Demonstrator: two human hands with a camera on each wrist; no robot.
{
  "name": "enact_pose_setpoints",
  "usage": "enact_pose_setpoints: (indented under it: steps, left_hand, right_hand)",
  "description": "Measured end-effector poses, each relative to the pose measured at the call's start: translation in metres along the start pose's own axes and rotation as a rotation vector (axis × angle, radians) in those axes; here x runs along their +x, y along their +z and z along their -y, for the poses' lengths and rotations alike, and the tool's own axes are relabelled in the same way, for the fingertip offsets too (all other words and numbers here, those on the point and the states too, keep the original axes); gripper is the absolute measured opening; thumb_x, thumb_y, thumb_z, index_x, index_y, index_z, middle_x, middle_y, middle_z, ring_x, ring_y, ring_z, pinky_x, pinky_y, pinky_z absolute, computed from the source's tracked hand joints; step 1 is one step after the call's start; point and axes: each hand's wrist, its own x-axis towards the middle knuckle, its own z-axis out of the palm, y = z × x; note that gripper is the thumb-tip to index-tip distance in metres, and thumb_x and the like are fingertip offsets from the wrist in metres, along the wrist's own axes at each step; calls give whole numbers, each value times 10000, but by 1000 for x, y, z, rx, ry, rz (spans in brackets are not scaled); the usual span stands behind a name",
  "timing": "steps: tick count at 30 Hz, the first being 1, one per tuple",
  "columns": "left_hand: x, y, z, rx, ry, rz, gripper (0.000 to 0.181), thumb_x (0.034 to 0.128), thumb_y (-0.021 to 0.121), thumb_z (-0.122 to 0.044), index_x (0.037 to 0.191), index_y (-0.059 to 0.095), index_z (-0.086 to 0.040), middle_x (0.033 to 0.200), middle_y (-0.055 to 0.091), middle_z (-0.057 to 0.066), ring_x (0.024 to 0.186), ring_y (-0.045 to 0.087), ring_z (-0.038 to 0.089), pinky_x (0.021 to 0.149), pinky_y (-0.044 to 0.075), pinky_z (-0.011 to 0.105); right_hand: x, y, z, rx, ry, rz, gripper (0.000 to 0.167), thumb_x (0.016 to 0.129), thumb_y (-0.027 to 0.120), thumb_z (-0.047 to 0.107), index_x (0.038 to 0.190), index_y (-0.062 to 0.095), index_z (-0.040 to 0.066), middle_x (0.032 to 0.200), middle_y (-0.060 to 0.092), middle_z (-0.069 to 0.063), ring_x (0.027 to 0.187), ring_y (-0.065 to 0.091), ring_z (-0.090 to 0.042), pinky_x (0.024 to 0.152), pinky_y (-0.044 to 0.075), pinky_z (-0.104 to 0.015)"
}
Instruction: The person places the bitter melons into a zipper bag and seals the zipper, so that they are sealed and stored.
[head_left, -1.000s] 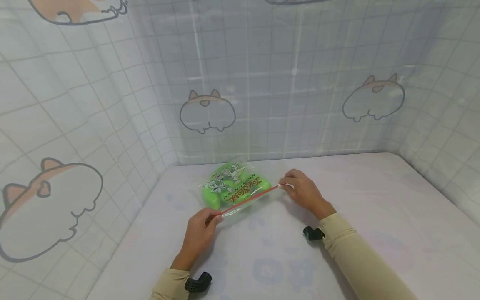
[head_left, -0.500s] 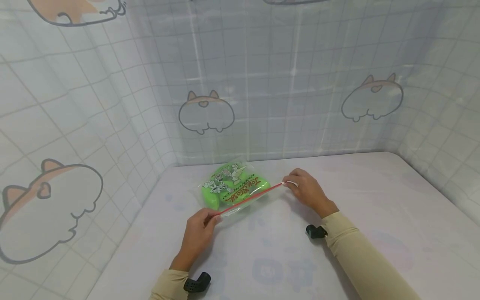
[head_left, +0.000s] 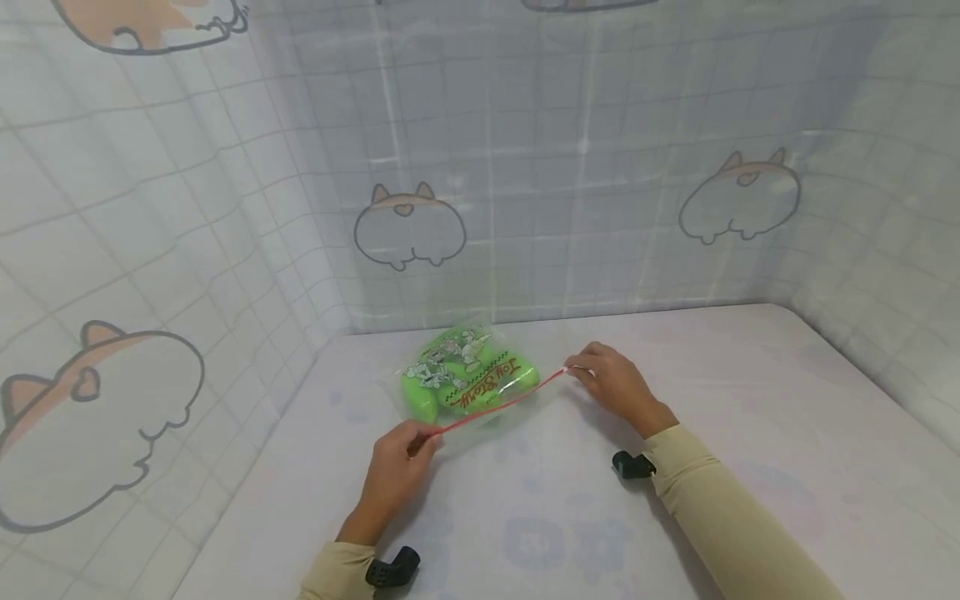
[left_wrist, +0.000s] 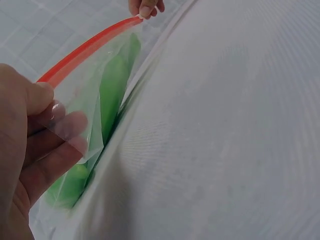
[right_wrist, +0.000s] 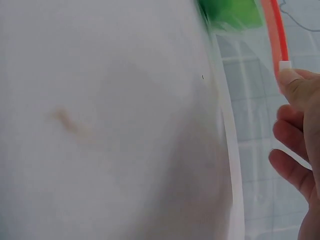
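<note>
A clear zip bag (head_left: 480,375) printed with cartoon figures and "Toy Story" lies near the back of the table. Smooth, rounded bright green contents (left_wrist: 114,90) fill it; their kind is unclear through the print. Along its near edge runs a red zip strip (head_left: 487,410), raised off the table and sagging slightly. My left hand (head_left: 400,467) pinches the strip's left end between thumb and forefinger, the other fingers behind the clear film. At the right end, my right hand (head_left: 615,383) pinches the white zip slider (right_wrist: 285,65) with thumb and forefinger.
A pale cloth covers the table (head_left: 540,492). Tile-patterned curtains (head_left: 517,192) with dog drawings stand behind it and at both sides. Each wrist carries a small black device, one on the left (head_left: 393,568) and one on the right (head_left: 633,465).
My right hand has shifted slightly right with its end of the strip. The red strip was taut and straight; it now bows down in the middle. My left hand stays nearly in place.
</note>
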Motion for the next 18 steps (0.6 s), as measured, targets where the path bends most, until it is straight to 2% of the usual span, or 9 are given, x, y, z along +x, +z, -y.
enact_pose_setpoints:
  steps: [3,9,15,18]
  left_hand:
    - [-1,-1,1,-6,-19,20,153,849,772,-2,946,708,-102,869,668,-37,781,648,93,672,553,260]
    - [-3,0,2,-19,-55,41,146,865,749,-12,964,716,-115,891,671,-36,800,647,100,702,562,270]
    - [-5,0,4,-48,-54,49,117,874,740,-20,947,724,-111,879,676,-48,800,652,95,706,564,280]
    - [-4,0,5,-58,-54,53,47,893,738,-67,938,728,-75,870,680,-53,805,655,96,714,564,286]
  right_hand:
    - [0,0,1,0,31,36,190,886,764,86,1072,788,121,932,659,35,824,593,-143,726,521,-348]
    - [-3,0,2,33,42,83,213,904,741,78,1111,777,113,924,659,42,777,552,-126,684,488,-335]
    - [-6,2,-2,45,80,110,220,924,722,100,1138,767,124,900,649,63,774,545,-117,696,479,-331]
    - [-6,-1,-4,61,103,133,216,935,705,105,1142,765,123,912,664,56,786,555,-127,712,485,-344]
